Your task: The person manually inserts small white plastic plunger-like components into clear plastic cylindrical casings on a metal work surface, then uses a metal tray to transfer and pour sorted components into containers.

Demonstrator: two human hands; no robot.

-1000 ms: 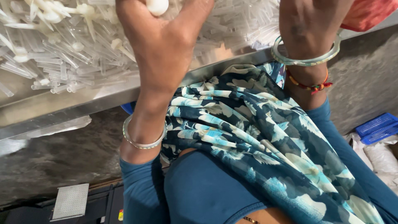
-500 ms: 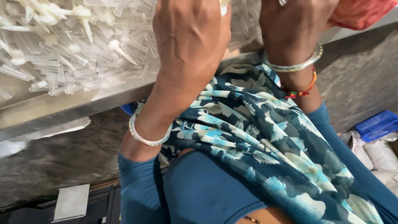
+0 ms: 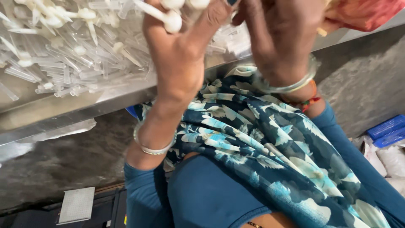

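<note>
My left hand (image 3: 181,50) is raised over the steel table edge (image 3: 63,114) and holds several clear plastic tubes with white round caps (image 3: 171,19) between its fingers. My right hand (image 3: 282,38) is right beside it, fingers curled at the same bundle near the top of the view; what it grips is cut off. A heap of clear tubes with white caps (image 3: 63,50) lies on the table to the left. Both wrists wear silver bangles; the right also has a red thread.
A blue patterned scarf (image 3: 261,139) hangs over my blue clothing below. A red cloth (image 3: 363,12) sits at the top right. Blue crates (image 3: 388,131) and white bags lie on the floor at right. A grey perforated plate (image 3: 76,204) lies lower left.
Both hands have drawn closer to the camera and together, with the capped tubes now showing in my left fingers.
</note>
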